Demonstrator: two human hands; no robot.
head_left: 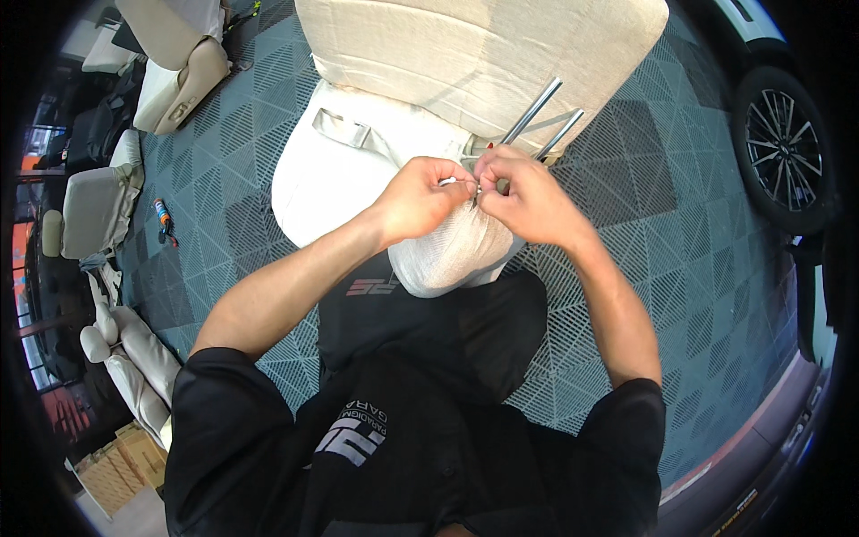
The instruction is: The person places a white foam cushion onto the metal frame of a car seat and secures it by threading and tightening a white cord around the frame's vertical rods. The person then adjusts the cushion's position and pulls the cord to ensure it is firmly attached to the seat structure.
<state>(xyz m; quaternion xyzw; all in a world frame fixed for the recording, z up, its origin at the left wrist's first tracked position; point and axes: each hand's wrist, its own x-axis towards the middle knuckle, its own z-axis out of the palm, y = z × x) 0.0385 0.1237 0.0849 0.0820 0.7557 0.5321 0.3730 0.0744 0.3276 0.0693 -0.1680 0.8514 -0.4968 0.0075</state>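
A headrest point(452, 255) in light woven fabric rests above my lap, against the front of a pale car seat. Two shiny metal posts point(534, 109) rise from beyond my hands toward the seat's backrest. Over the headrest's gathered fabric, my left hand point(420, 199) is closed in a pinch, thumb against forefinger. My right hand point(526, 195) pinches right beside it, and the fingertips of both nearly meet. Whatever small bit lies between the fingertips is too small to make out.
The car seat has a white cushion point(309, 183) and a beige backrest point(474, 54). More seats point(94, 210) stand along the left, near a small orange-and-blue item point(164, 219) on the grey tiled floor point(662, 259). A car wheel point(783, 148) is at right, cardboard boxes point(125, 465) lower left.
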